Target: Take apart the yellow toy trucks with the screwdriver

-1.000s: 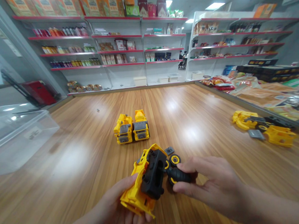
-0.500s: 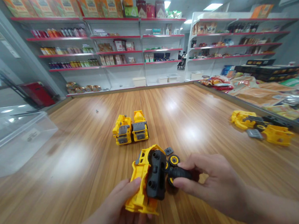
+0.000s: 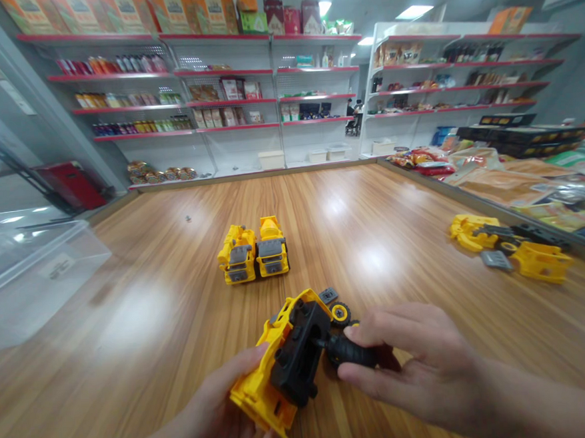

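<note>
My left hand (image 3: 235,396) is wrapped round a yellow toy truck (image 3: 264,391), tilted so that its black chassis (image 3: 302,352) faces right. No wheels sit on the side of the chassis that shows. Between the thumb and fingers of my right hand (image 3: 412,357) is a screwdriver with a thick black grip (image 3: 352,351). Its thin shaft points left, and the tip meets or lies very near the chassis; I cannot tell whether it touches a screw. Behind the screwdriver lie a black wheel with a yellow hub (image 3: 340,314) and a small grey plate (image 3: 328,296). Other wheels are partly hidden there.
Two yellow toy trucks, one on the left (image 3: 237,255) and one on the right (image 3: 272,247), stand side by side beyond my hands. Loose yellow parts (image 3: 540,262) lie at the table's right. A clear plastic bin (image 3: 41,276) stands at the left. Stocked shelves (image 3: 229,103) line the back.
My left hand has tilted the toy truck further, its lower end swinging left. My right hand has brought the screwdriver's tip to the chassis, covering more of the wheels.
</note>
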A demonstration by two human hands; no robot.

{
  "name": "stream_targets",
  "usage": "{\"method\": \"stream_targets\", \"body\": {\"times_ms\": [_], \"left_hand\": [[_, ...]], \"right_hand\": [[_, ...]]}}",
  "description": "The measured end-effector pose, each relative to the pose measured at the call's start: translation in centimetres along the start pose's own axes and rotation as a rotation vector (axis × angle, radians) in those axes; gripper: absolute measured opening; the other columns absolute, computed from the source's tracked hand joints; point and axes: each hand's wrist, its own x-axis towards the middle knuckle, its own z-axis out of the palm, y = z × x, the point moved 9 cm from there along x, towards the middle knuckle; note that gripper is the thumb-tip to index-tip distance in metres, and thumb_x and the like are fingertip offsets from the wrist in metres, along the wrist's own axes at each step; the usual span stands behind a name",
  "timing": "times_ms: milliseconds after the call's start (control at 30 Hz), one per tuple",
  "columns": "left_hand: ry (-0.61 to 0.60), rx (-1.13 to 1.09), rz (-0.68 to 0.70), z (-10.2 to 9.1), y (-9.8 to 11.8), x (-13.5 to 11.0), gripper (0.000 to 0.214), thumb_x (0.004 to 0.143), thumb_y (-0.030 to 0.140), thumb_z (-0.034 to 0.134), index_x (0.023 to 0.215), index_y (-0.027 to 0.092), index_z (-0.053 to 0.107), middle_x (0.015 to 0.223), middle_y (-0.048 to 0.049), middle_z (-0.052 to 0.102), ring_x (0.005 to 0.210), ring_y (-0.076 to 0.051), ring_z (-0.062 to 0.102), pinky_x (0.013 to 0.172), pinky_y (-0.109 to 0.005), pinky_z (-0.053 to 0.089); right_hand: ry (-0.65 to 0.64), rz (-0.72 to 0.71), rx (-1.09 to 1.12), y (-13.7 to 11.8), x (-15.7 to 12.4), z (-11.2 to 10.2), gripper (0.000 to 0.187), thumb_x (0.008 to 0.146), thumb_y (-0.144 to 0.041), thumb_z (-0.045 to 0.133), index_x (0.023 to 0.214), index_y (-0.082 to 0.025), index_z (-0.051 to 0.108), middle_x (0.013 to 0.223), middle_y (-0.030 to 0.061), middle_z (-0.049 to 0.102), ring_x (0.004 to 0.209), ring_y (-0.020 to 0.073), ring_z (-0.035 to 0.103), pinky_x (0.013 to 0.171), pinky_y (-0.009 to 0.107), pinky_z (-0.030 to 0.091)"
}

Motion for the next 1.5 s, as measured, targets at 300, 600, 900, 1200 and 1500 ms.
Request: {"method": "stream_targets", "body": {"times_ms": [300, 600, 900, 1200, 1500], "left_hand": [[0.061, 0.092, -0.052, -0.4, 0.3, 0.1, 0.086, 0.084, 0.074, 0.028, 0.057, 0.007, 0.074, 0.038, -0.0084, 0.058, 0.020, -0.004, 0.039, 0.028, -0.016, 0.010], [0.020, 0.054, -0.002, 0.1, 0.4, 0.2, 0.076, 0.081, 0.072, 0.040, 0.060, 0.008, 0.074, 0.039, -0.0077, 0.060, 0.021, -0.003, 0.040, 0.028, -0.015, 0.014], [-0.079, 0.049, 0.094, 1.0, 0.9, 0.0, 0.068, 0.086, 0.065, 0.045, 0.075, 0.007, 0.078, 0.047, -0.0075, 0.064, 0.027, -0.003, 0.040, 0.030, -0.015, 0.019], [-0.092, 0.134, 0.204, 2.0, 2.1, -0.4, 0.061, 0.091, 0.060, 0.042, 0.086, 0.009, 0.076, 0.058, -0.0120, 0.071, 0.035, -0.006, 0.046, 0.031, -0.017, 0.012], [-0.084, 0.116, 0.240, 1.9, 2.0, -0.6, 0.051, 0.089, 0.058, 0.052, 0.095, 0.010, 0.067, 0.069, -0.0088, 0.071, 0.041, -0.005, 0.048, 0.047, -0.021, 0.042]], "right_hand": [[-0.065, -0.077, 0.042, -1.0, 0.3, -0.2, 0.008, 0.085, -0.014, 0.070, 0.090, -0.014, 0.064, 0.067, 0.0000, 0.060, 0.056, 0.0101, 0.053, 0.050, 0.023, 0.038], [-0.153, -0.150, -0.034, -1.8, 0.5, -0.2, 0.013, 0.087, -0.011, 0.064, 0.097, -0.016, 0.060, 0.078, 0.0043, 0.066, 0.066, 0.0143, 0.058, 0.057, 0.027, 0.043], [-0.189, -0.279, -0.139, -2.8, 0.2, -0.2, 0.020, 0.086, -0.006, 0.062, 0.105, -0.013, 0.058, 0.079, 0.0063, 0.063, 0.065, 0.0164, 0.054, 0.055, 0.030, 0.039], [-0.109, -0.154, -0.165, -1.9, 0.2, -0.3, 0.006, 0.087, -0.014, 0.063, 0.093, -0.013, 0.062, 0.066, 0.0014, 0.058, 0.057, 0.0139, 0.051, 0.050, 0.029, 0.036], [-0.136, 0.385, 0.089, 3.6, -0.7, 1.7, 0.012, 0.095, -0.030, 0.057, 0.098, -0.020, 0.063, 0.065, -0.0039, 0.063, 0.051, 0.0091, 0.055, 0.049, 0.021, 0.040]]}}
